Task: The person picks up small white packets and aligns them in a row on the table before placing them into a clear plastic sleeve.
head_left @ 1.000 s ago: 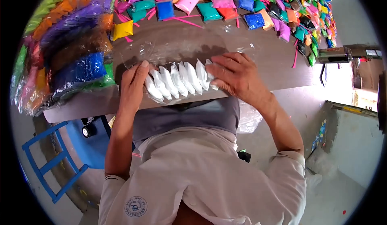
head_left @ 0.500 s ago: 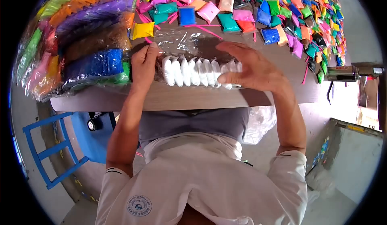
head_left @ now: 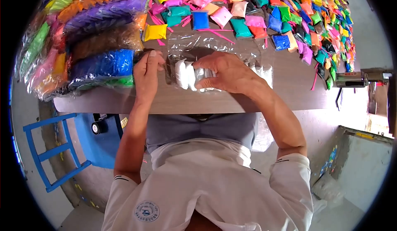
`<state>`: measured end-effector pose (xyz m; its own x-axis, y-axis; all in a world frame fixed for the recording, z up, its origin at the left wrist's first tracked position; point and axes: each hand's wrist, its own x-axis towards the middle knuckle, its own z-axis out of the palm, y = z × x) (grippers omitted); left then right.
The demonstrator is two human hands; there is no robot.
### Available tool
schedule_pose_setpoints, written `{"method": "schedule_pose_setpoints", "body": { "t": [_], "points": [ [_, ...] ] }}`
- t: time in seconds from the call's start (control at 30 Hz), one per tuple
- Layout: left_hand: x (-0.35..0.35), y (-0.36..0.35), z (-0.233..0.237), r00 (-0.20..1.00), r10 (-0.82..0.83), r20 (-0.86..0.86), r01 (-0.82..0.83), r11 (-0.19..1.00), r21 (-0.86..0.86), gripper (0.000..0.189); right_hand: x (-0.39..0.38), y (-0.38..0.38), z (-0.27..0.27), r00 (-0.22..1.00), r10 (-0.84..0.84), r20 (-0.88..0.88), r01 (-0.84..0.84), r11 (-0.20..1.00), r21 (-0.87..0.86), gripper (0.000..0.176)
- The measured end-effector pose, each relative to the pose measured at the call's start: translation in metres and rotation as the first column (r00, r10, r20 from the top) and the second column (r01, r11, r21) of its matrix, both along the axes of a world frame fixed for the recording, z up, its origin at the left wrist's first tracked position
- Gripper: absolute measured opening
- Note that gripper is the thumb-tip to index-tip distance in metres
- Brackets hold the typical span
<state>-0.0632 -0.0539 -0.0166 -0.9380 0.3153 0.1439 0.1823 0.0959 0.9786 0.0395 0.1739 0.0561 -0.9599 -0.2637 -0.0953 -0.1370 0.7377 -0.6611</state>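
Note:
In the head view, a row of small white packets (head_left: 181,75) lies inside a clear plastic bag (head_left: 186,44) on the table near its front edge. My right hand (head_left: 229,74) reaches over the middle of the row, thumb on the near side and fingers on the far side, gripping some packets and hiding others. More white packets show beyond its wrist. Just left of the bag is my left hand (head_left: 147,74), its fingers curled together; whatever they hold, if anything, cannot be made out.
Bagged rows of coloured packets, including a blue bundle (head_left: 103,67), are stacked at the left. Loose coloured packets (head_left: 273,22) and pink strips cover the back and right of the brown table (head_left: 289,75). A blue chair (head_left: 53,150) stands below at the left.
My right hand has moved left from the right end of the white row to its middle and closed around packets. The left hand stays beside the bag, now slightly apart from the white row.

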Motion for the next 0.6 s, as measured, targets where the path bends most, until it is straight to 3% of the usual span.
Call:
{"method": "schedule_pose_setpoints", "body": {
  "t": [0.1,0.2,0.27,0.3,0.4,0.5,0.6],
  "points": [
    [0.006,0.001,0.012,0.99,-0.032,-0.135,0.023,0.998,-0.065,0.03,0.0,-0.001,-0.002,0.998,-0.012,-0.059,0.013,1.0,0.016,0.06],
    [0.015,0.016,0.038,0.961,-0.086,-0.263,0.06,0.993,-0.103,0.026,0.0,-0.008,0.016,0.995,-0.093,0.036,0.089,0.989,0.118,0.059],
    [0.021,0.028,0.051,0.934,-0.15,-0.325,0.117,0.986,-0.117,0.024,0.002,-0.007,0.007,0.995,-0.038,-0.094,0.046,0.996,0.082,0.058],
    [0.023,0.034,0.051,0.93,-0.172,-0.324,0.145,0.984,-0.107,0.023,0.003,-0.008,0.005,0.987,-0.012,-0.159,0.022,0.998,0.065,0.057],
    [0.03,0.042,0.045,0.925,-0.317,-0.211,0.259,0.93,-0.26,0.023,-0.005,-0.005,0.012,0.996,-0.002,0.086,-0.012,0.987,0.159,0.061],
    [0.034,0.04,0.038,0.929,-0.309,-0.205,0.231,0.914,-0.332,0.02,-0.004,-0.002,0.013,0.998,0.008,0.069,-0.018,0.99,0.141,0.05],
    [0.035,0.038,0.036,0.928,-0.32,-0.19,0.243,0.907,-0.343,0.017,0.012,0.015,0.008,0.99,-0.126,-0.068,0.114,0.98,-0.162,0.054]
  ]
}}
